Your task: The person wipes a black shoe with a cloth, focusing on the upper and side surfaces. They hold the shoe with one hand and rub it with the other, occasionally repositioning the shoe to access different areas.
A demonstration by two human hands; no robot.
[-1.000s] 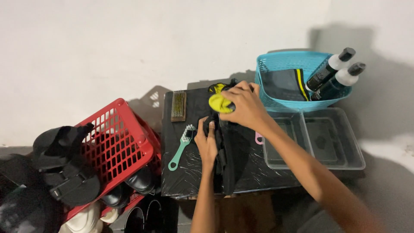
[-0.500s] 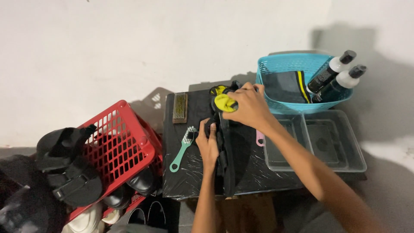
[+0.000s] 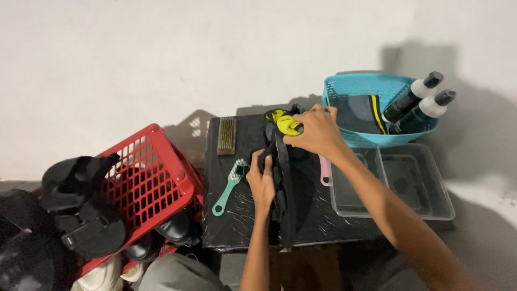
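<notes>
The left hand [image 3: 262, 180] grips a black sandal [image 3: 284, 194] at the middle of the black tabletop [image 3: 237, 215]. At 1 o'clock from it, the right hand [image 3: 316, 132] pinches a yellow cloth [image 3: 286, 125] against the sandal.

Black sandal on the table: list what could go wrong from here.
1. The black sandal stands on edge, steadied only by the left hand; it might tip onto the green brush.
2. The right hand rubs the yellow cloth close to the blue basket, whose two bottles lean over its rim; a knock could spill them.
</notes>
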